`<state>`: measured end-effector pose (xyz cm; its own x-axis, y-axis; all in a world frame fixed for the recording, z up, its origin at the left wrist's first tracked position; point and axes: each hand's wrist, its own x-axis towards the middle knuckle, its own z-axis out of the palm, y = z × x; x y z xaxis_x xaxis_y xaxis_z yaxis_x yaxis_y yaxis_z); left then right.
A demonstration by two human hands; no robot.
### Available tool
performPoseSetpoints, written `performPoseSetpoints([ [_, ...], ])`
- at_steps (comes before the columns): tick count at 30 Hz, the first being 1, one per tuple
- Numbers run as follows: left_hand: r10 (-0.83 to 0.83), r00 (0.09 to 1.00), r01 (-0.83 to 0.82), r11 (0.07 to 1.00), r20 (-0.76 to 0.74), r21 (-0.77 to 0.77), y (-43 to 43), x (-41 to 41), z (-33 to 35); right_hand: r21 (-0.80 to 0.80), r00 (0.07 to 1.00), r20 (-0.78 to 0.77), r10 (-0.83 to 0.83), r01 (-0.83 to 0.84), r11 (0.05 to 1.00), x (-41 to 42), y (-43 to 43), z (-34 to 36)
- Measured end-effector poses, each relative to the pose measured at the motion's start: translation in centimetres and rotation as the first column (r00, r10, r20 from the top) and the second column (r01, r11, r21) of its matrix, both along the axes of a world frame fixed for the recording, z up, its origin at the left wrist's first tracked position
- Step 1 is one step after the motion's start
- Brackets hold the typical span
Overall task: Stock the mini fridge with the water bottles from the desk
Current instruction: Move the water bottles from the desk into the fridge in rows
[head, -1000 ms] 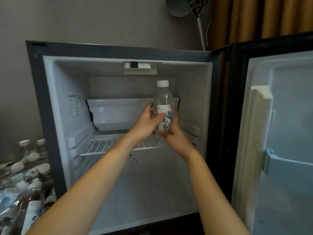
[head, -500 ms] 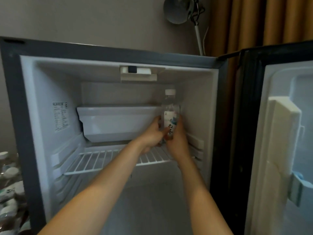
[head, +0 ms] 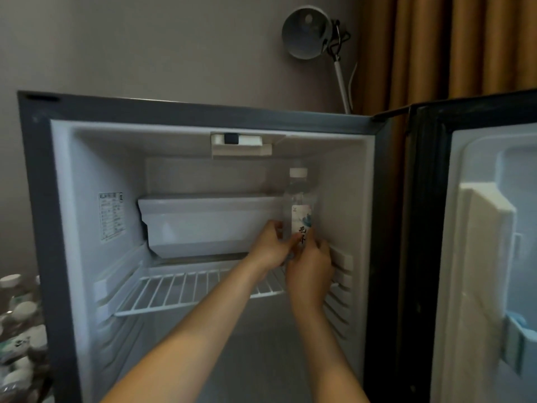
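Observation:
The mini fridge (head: 37,228) stands open in front of me. A clear water bottle (head: 299,205) with a white cap and a printed label is upright at the back right of the wire shelf (head: 186,289), close to the right wall. My left hand (head: 271,247) grips its lower part from the left, and my right hand (head: 311,267) holds it from the right and front. The bottle's base is hidden behind my hands. Several more capped water bottles (head: 20,321) lie in a heap at the lower left, outside the fridge.
A white freezer box (head: 209,222) fills the upper left of the fridge, left of the bottle. The fridge door (head: 479,257) hangs open on the right with its door shelves. A lamp (head: 308,32) and brown curtains (head: 450,48) are behind the fridge.
Both hands have carried the bottle deeper into the fridge and toward the right wall, over the back of the wire shelf. The camera has moved closer.

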<state>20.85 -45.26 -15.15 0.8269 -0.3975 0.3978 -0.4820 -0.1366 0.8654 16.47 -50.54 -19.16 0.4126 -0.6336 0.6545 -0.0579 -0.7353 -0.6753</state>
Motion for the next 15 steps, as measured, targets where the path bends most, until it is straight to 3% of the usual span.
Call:
performPoseSetpoints([
  [3, 0.072, 0.996, -0.076, 0.995, 0.060, 0.061, -0.4, 0.1, -0.2, -0.018, 1.000, 0.005, 0.006, -0.006, 1.000, 0.1, -0.1, -0.3],
  [8, 0.066, 0.998, -0.064, 0.994, -0.020, 0.094, 0.0, -0.2, -0.7, -0.036, 1.000, 0.012, 0.018, -0.017, 0.999, -0.5, 0.1, -0.2],
  [11, 0.136, 0.986, -0.151, 0.976, 0.100, 0.159, 0.9, -1.0, -1.5, -0.020, 0.989, 0.113, 0.094, -0.093, 0.996, -1.7, 0.8, -0.7],
  [15, 0.287, 0.926, -0.291, 0.957, 0.245, -0.022, 3.2, -3.8, -2.7, -0.112, 0.950, 0.220, 0.222, -0.201, 0.973, -3.6, 2.6, -2.6],
])
